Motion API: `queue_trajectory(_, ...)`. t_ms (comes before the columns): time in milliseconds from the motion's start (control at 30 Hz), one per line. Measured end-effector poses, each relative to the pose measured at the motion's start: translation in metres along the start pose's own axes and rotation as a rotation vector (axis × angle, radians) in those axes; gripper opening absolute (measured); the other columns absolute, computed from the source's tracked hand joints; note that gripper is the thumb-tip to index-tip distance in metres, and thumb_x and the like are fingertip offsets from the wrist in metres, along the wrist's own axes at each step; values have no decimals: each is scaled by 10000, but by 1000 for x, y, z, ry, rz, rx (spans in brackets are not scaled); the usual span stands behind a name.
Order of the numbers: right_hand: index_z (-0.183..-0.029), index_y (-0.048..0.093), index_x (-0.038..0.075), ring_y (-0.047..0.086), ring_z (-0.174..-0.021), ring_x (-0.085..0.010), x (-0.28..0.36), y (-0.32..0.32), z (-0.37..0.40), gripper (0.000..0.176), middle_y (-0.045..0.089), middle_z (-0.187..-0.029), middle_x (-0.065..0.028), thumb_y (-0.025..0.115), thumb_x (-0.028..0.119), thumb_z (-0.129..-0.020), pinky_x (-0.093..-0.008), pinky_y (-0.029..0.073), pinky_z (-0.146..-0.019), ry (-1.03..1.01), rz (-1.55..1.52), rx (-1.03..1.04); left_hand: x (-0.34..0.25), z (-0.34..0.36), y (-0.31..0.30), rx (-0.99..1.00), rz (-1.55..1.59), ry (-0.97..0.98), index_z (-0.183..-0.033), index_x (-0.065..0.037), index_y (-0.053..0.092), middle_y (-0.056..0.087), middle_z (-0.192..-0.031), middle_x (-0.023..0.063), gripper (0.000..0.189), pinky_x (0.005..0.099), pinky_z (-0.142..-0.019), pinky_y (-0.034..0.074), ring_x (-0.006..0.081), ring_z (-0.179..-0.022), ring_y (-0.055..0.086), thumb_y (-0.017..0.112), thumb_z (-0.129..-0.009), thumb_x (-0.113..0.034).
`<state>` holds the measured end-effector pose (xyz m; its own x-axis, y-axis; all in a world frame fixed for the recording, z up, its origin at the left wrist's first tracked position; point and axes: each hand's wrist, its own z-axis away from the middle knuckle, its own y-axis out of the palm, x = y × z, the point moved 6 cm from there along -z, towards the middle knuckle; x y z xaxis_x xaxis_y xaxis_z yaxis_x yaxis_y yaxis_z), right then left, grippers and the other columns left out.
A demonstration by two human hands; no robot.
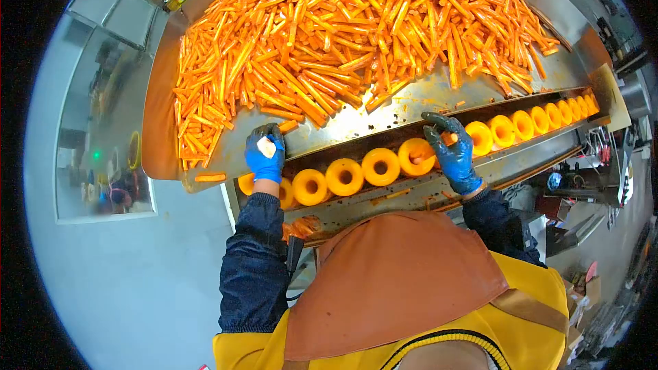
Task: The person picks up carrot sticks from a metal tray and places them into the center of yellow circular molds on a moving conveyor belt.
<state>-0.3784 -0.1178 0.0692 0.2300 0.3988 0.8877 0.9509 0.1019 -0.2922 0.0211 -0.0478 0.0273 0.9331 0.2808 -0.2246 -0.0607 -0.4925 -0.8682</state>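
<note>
My left hand, in a blue glove with dark-stained fingers, is closed around a pale piece at the tray's near edge. Just beside its fingertips lies an orange stick. My right hand, gloved and darkly stained, is curled above the row of yellow rings, with a short orange piece held against the palm and the thumb and forefinger apart. Left of it, a yellow ring has orange pieces in its hole. Another yellow ring shows a dark hole.
A large heap of orange sticks covers much of the metal tray. More yellow rings run to the right. Orange scraps lie below the row at left. A window is in the left wall.
</note>
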Motion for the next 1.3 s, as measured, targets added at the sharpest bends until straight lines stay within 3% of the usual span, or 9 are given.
queue_trajectory(200,-1059,684,55,644,-882,-292,-4,52,10,266,679,-987,-150,728,107,-802,-351,516,-783,-5,283,268,2,1,2,2,-4,-32,-874,-100,714,690,-885,133,245,428,-762,496,347,-832,624,564,-872,-293)
queue_trajectory(433,-1042,685,43,644,-881,-286,-12,87,13,261,682,-978,-134,739,119,-798,-355,515,-801,118,-185,309,-4,-1,-3,4,53,-20,-848,-120,709,686,-888,117,158,408,-757,511,326,-827,634,601,-833,-234)
queue_trajectory(567,-1074,676,73,636,-949,-306,5,114,11,320,666,-1014,-137,727,260,-820,-371,509,-836,-62,144,733,4,-3,1,34,109,-49,-880,-122,710,688,-905,113,156,406,-778,510,322,-851,636,608,-822,-225)
queue_trajectory(700,-1160,623,110,637,-874,-351,8,85,-61,373,646,-1015,-129,688,172,-798,-417,524,-758,-458,414,316,-17,-31,-13,90,47,99,-1130,-181,653,653,-1105,107,326,419,-839,507,338,-996,607,592,-810,-180)
queue_trajectory(800,-1002,638,83,651,-818,-323,-18,112,-102,238,638,-893,-134,612,119,-769,-416,526,-686,-577,792,528,-60,-58,0,78,-146,411,-1358,-298,492,548,-1319,89,540,447,-897,498,360,-1116,557,504,-846,-124)
queue_trajectory(933,-840,635,89,658,-717,-312,-30,134,-107,102,637,-809,-136,607,154,-767,-414,528,-600,-700,825,611,-104,-73,56,320,-286,556,-1345,-328,503,628,-1162,110,505,447,-803,530,362,-1004,612,439,-876,-153)
queue_trajectory(1067,-907,650,77,661,-755,-326,-27,108,-100,155,638,-843,-144,616,106,-759,-420,535,-629,-575,859,834,-155,-75,67,516,-165,592,-1178,-241,621,638,-1089,154,341,439,-754,541,330,-919,652,440,-889,-223)
queue_trajectory(1233,-967,652,53,633,-876,-346,-10,32,-98,210,638,-908,-144,697,93,-766,-415,510,-761,-289,333,489,-179,-57,60,609,59,548,-1135,-195,638,663,-1045,146,317,425,-793,527,343,-921,651,465,-870,-218)
queue_trajectory(1300,-1063,640,43,634,-883,-231,-15,5,-98,202,660,-967,-118,653,87,-865,-312,494,-808,-186,193,303,-172,-61,54,493,157,525,-1131,-188,639,669,-1036,148,314,420,-796,525,345,-928,648,508,-846,-183)
